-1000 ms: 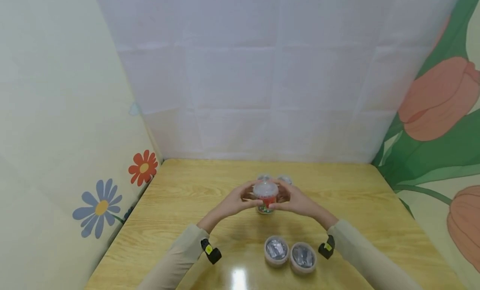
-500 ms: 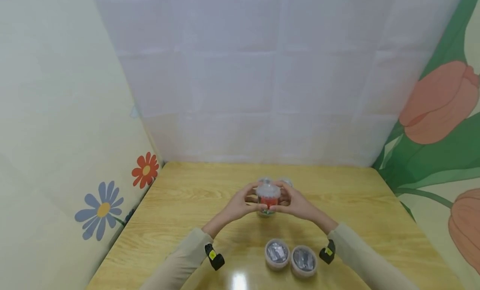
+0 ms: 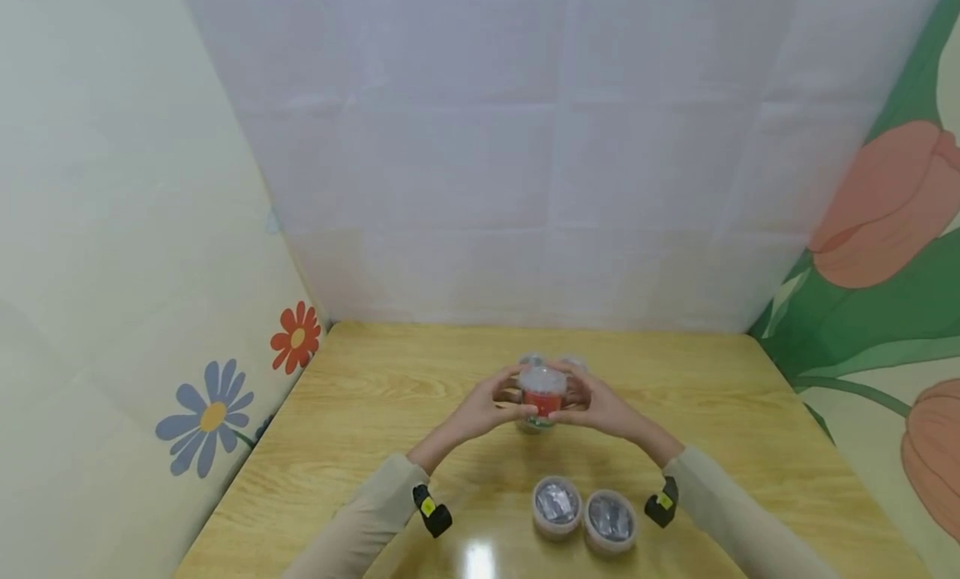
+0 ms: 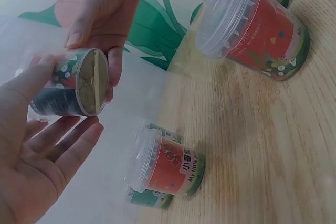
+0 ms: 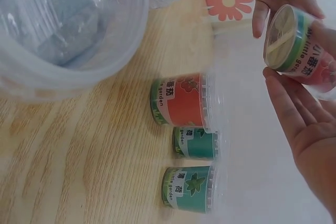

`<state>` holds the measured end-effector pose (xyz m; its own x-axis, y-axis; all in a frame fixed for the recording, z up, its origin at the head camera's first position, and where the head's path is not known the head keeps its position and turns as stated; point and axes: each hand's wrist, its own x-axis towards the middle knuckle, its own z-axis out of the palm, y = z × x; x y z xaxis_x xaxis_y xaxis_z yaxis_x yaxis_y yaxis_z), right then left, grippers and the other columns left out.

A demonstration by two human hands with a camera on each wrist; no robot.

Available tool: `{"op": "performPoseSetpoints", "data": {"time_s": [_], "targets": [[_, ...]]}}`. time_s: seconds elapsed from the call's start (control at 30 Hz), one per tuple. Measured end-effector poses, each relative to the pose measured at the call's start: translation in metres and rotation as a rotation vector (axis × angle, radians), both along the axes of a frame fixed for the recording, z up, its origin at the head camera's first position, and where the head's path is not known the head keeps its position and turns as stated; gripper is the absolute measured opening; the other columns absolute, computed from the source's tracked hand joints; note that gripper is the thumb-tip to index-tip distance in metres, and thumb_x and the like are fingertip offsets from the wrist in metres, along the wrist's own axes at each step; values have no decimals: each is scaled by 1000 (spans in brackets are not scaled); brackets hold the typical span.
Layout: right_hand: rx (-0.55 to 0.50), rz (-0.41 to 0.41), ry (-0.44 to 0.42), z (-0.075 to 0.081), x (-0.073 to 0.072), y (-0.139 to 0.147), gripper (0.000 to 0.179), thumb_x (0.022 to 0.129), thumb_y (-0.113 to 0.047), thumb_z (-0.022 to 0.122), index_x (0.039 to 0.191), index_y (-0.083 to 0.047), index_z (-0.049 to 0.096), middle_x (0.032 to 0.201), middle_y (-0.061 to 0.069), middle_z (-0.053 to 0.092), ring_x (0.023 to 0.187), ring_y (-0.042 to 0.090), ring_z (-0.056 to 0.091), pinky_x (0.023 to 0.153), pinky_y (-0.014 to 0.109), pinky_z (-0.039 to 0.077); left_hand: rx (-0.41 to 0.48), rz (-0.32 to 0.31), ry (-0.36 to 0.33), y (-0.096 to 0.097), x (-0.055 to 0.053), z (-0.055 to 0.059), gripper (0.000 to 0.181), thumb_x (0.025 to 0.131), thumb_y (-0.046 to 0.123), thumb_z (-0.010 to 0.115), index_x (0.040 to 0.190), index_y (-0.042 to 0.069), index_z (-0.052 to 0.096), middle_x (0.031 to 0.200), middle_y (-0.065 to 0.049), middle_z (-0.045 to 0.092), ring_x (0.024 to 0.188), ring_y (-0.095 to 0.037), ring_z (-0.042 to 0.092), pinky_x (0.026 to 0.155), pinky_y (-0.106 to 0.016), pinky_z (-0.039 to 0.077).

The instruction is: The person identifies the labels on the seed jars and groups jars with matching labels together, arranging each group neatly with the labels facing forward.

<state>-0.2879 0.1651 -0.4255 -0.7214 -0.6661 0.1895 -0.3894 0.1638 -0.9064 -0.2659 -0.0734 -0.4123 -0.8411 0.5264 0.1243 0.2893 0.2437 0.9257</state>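
Above the middle of the table, both hands hold a clear-lidded plastic cup (image 3: pixel 543 387) with a red label. My left hand (image 3: pixel 480 408) grips it from the left and my right hand (image 3: pixel 603 406) from the right, thumbs on the near side. In the left wrist view the raised cup (image 4: pixel 65 85) shows its underside, where a pale flat stick lies across a tan disc inside. A similar red-labelled cup (image 5: pixel 181 100) stands on the table just beyond, mostly hidden behind the held one in the head view.
Two lidded cups (image 3: pixel 557 508) with grey packets inside stand near the front, side by side. Farther back are two green-labelled cups (image 5: pixel 189 188). A white cloth (image 3: pixel 465 187) hangs behind the wooden table (image 3: pixel 390 362); flower-printed cloths flank it.
The held cup has shifted slightly right with both hands, and more of its red label faces me. The cups on the table stay in place as the head view shifts slightly.
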Motion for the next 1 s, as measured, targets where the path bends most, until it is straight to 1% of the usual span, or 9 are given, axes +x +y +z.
{"op": "performPoseSetpoints", "data": {"time_s": [0.13, 0.2, 0.37, 0.47, 0.6, 0.7, 0.83, 0.9, 1.0], "targets": [[16, -63, 2, 2, 0, -1, 73, 83, -11, 70, 143, -10, 28, 125, 24, 54, 100, 29, 62, 80, 30, 55, -18, 39, 47, 4, 0, 3, 69, 84, 21, 69, 142, 10, 34, 128, -14, 52, 106, -28, 58, 81, -28, 53], [31, -86, -4, 3, 0, -2, 73, 82, -11, 70, 142, -11, 29, 126, 23, 54, 101, 30, 62, 80, 29, 54, -7, 49, 57, 6, 1, 3, 70, 83, 21, 70, 142, 9, 35, 127, -14, 52, 105, -28, 58, 81, -27, 54], [48, -94, -11, 18, 10, -5, 72, 83, -9, 69, 141, -5, 28, 126, 26, 53, 101, 34, 61, 79, 29, 55, 17, 58, 41, 9, 1, 4, 70, 83, 19, 70, 141, 6, 35, 126, -15, 51, 104, -28, 58, 83, -27, 53], [26, -56, -1, 16, 8, -2, 70, 84, -10, 68, 141, -7, 28, 126, 24, 54, 100, 30, 61, 79, 30, 55, 27, 53, 33, 8, -8, -9, 72, 82, 25, 71, 142, 10, 35, 128, -12, 51, 105, -26, 58, 85, -28, 53], [-24, 28, -8, -3, -6, 8, 72, 86, -9, 66, 145, -12, 24, 129, 22, 51, 101, 27, 61, 82, 33, 54, 49, 35, 23, 6, -20, -26, 71, 81, 31, 71, 142, 21, 36, 130, -7, 51, 107, -24, 58, 87, -30, 52], [-34, 72, -48, -6, -8, 11, 77, 86, -8, 64, 148, -13, 18, 132, 24, 47, 105, 27, 60, 84, 35, 53, 54, 13, 23, 5, -20, -27, 69, 83, 29, 69, 142, 21, 35, 130, -7, 51, 109, -25, 58, 89, -34, 51], [-22, 82, -70, -6, -7, 11, 77, 87, -11, 64, 148, -17, 18, 134, 23, 46, 108, 29, 59, 84, 35, 53, 50, -5, 25, 5, -19, -26, 69, 85, 26, 68, 144, 18, 32, 131, -10, 52, 111, -26, 57, 92, -38, 49], [-24, 70, -65, -6, -5, 10, 75, 87, -12, 64, 148, -17, 20, 133, 23, 47, 106, 30, 60, 83, 35, 54, 49, -3, 17, 6, -17, -23, 70, 86, 23, 67, 145, 17, 30, 131, -12, 52, 112, -26, 56, 93, -39, 48], [-44, 43, -45, -6, -5, 9, 73, 86, -10, 66, 145, -15, 24, 131, 23, 49, 103, 32, 61, 81, 36, 55, 50, -1, 9, 8, -11, -13, 70, 86, 19, 66, 145, 16, 28, 132, -14, 51, 114, -28, 55, 93, -39, 48]]}}
